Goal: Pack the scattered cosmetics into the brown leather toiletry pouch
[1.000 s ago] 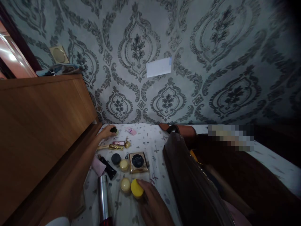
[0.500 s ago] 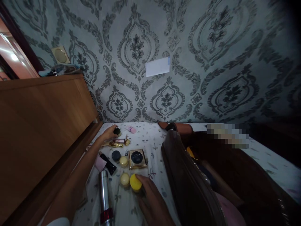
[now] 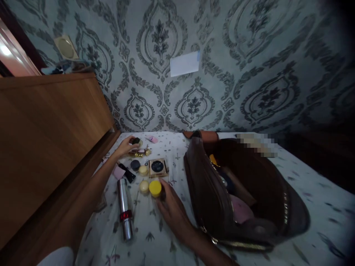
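My left hand (image 3: 127, 145) reaches to the back left, its fingers closed round a small dark-lidded jar (image 3: 137, 141). Nearer to me, the fingers of my right hand (image 3: 170, 203) rest against the right side of a yellow-lidded jar (image 3: 155, 188). A cream-coloured jar (image 3: 144, 187) stands just left of it. Behind these lie a square gold compact (image 3: 158, 167), another cream jar (image 3: 143, 170) and a dark round jar (image 3: 135, 165). Gold tubes (image 3: 136, 153) lie below my left hand. A silver cylinder with a red band (image 3: 124, 207) lies at the left.
An open brown bag (image 3: 205, 184) with items inside stands at the right. A wooden cabinet (image 3: 55, 122) borders the left, and a patterned wall (image 3: 191, 107) the back. A black tube (image 3: 127, 172) and a pink item (image 3: 152, 139) lie on the patterned cloth (image 3: 155, 236).
The view has tilted down and shifted, so more of the bag and cloth shows. Both hands remain at the same jars; little else has changed.
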`<state>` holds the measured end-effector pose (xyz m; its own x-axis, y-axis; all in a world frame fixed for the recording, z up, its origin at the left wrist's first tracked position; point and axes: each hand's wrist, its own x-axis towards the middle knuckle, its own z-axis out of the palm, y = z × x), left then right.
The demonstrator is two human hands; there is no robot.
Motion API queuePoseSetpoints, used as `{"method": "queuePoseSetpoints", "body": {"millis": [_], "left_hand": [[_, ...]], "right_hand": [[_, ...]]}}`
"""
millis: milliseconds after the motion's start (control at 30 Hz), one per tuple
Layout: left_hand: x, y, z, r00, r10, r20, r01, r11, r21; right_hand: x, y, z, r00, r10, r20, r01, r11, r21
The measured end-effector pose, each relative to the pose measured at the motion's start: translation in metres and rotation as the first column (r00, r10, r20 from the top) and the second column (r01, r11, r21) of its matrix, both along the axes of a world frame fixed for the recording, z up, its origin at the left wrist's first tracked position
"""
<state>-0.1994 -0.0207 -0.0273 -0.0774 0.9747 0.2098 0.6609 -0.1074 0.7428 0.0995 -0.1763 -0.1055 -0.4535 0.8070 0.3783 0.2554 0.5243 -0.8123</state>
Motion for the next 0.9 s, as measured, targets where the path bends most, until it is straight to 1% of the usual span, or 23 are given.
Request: {"method": "queuePoseSetpoints", "body": {"millis": [133, 267, 400, 533, 600, 700, 733, 800, 900], "left_hand": [[0.019, -0.03, 0.01, 0.992, -0.036, 0.122, 0.046, 0.996, -0.08], [0.047, -0.068, 0.012, 0.97, -0.074, 0.233, 0.108, 0.985, -0.135], [0.076, -0.101, 0.013, 0.938, -0.121, 0.325, 0.172, 0.976, -0.135], [0.099, -0.127, 0.019, 0.877, -0.222, 0.426, 0.291, 0.952, -0.101], [0.109, -0.14, 0.021, 0.882, -0.244, 0.403, 0.306, 0.947, -0.097], [0.12, -0.16, 0.022, 0.948, -0.199, 0.248, 0.228, 0.969, -0.097], [0.123, -0.167, 0.022, 0.96, -0.184, 0.21, 0.206, 0.974, -0.091], [0.127, -0.178, 0.02, 0.974, -0.168, 0.152, 0.177, 0.983, -0.05], [0.134, -0.19, 0.019, 0.988, -0.144, 0.056, 0.144, 0.99, 0.013]], "right_hand": [[-0.003, 0.002, -0.003, 1.0, 0.023, -0.006, -0.023, 1.0, -0.009], [-0.004, 0.002, -0.009, 0.999, 0.017, -0.029, -0.017, 1.0, -0.01], [-0.004, 0.001, -0.006, 0.998, 0.009, -0.057, -0.011, 0.999, -0.047], [-0.004, -0.003, 0.003, 0.996, -0.022, -0.092, 0.018, 0.999, -0.05], [-0.004, -0.009, 0.009, 0.993, -0.059, -0.101, 0.055, 0.998, -0.036], [-0.001, -0.021, 0.022, 0.99, -0.112, -0.088, 0.112, 0.994, 0.004], [0.0, -0.025, 0.028, 0.991, -0.112, -0.076, 0.115, 0.993, 0.033], [0.004, -0.032, 0.042, 0.997, -0.066, -0.048, 0.07, 0.993, 0.091], [0.016, -0.037, 0.065, 1.0, -0.004, -0.026, 0.007, 0.994, 0.107]]}}
